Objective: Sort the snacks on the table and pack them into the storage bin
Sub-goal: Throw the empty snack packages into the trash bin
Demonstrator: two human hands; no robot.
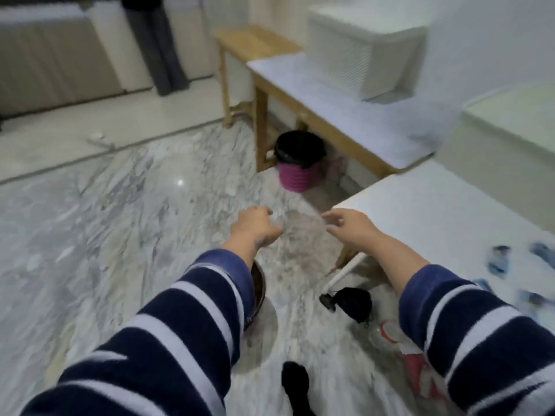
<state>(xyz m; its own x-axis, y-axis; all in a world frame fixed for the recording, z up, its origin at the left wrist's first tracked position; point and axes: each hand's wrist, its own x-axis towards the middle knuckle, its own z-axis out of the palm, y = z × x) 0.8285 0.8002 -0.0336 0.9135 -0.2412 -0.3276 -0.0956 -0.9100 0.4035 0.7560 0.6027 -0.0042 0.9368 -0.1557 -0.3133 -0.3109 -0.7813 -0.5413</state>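
Both my arms in striped sleeves reach forward over the marble floor. My left hand (258, 226) hangs with loosely curled fingers and holds nothing. My right hand (350, 228) is beside the corner of the white table (420, 211), fingers relaxed and empty. Several small blue snack packets (498, 259) lie blurred on the table at the right edge. A white ribbed storage bin (363, 49) stands on the farther marble-topped table (345, 109). A second pale bin (510, 124) sits at the far right.
A pink bucket with a black liner (300, 160) stands under the farther table. A black object (351, 301) and a red-and-white thing (399, 340) lie on the floor by the table leg. A person's legs (159, 46) stand by the sofa at the back.
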